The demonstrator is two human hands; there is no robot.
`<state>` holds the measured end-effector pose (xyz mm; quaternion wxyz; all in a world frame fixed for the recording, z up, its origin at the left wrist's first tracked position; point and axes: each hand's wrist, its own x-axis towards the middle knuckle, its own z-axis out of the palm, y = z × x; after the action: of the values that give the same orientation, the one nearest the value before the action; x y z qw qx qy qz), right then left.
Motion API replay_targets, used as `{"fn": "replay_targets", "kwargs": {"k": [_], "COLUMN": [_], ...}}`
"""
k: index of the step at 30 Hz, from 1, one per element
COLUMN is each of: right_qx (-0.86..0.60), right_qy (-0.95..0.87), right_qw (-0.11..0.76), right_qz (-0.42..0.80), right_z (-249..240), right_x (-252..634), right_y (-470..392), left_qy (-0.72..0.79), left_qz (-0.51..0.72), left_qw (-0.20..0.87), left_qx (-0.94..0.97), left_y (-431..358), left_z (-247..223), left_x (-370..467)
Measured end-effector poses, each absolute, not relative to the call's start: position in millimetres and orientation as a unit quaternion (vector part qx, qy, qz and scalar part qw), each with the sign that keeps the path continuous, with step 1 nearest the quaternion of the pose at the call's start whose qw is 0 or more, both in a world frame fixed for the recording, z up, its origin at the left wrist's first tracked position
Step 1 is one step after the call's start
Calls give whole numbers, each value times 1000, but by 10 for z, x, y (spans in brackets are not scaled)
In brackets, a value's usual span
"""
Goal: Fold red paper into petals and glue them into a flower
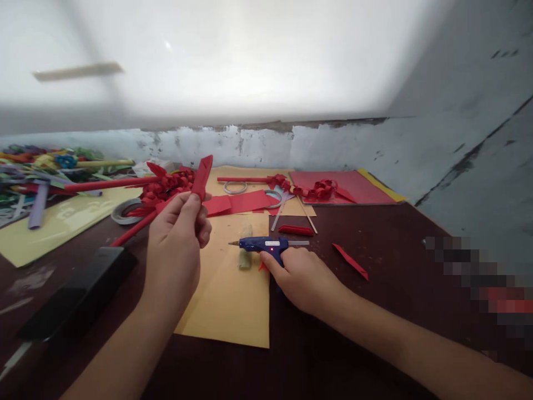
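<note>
My left hand (178, 233) pinches a folded red paper strip (202, 173), its free end pointing up. In my right hand (306, 275) is a blue hot glue gun (260, 244), wrapped by my fingers. A small red light glows on its side, a clear glue stick (298, 243) sticks out of its back, and its nozzle points left. Beneath the gun lies a yellow paper sheet (233, 311) with a greenish block (245, 259) on it. Flat red paper strips (245, 202) rest behind my left hand. A folded red paper piece (296, 230) lies just beyond the gun.
Curled red paper on sticks (170, 189) and a red paper chain (320, 190) lie at the back, near tape rolls (126, 211). Colourful paper pieces (66, 161) pile at far left. A black box (79, 294) sits left; a red strip (350, 262) lies right.
</note>
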<state>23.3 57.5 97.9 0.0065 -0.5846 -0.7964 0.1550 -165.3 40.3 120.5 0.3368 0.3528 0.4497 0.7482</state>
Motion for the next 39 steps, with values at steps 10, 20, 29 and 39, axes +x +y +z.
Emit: {"fn": "replay_targets", "kwargs": {"k": [10,20,29,39], "right_qx": [-562,-646,-637,-585], "right_qy": [-825,-763,-762,-793], "right_qw": [-18,2,57,139], "right_qz": [62,22,99,95], "right_z": [961,1176,842,1159], "right_x": [114,1223,1864,1824], "right_y": [633,882,807,776], "left_qy": [483,520,551,545], "left_qz": [715,671,630,469], "left_qw": [335,343,322,403], "left_qx": [380,402,442,566], "left_y": [469,477,417,406], "left_z": [1128,1043,1070,1175], "left_x": [-1639,-1586,-1358,-1044]}}
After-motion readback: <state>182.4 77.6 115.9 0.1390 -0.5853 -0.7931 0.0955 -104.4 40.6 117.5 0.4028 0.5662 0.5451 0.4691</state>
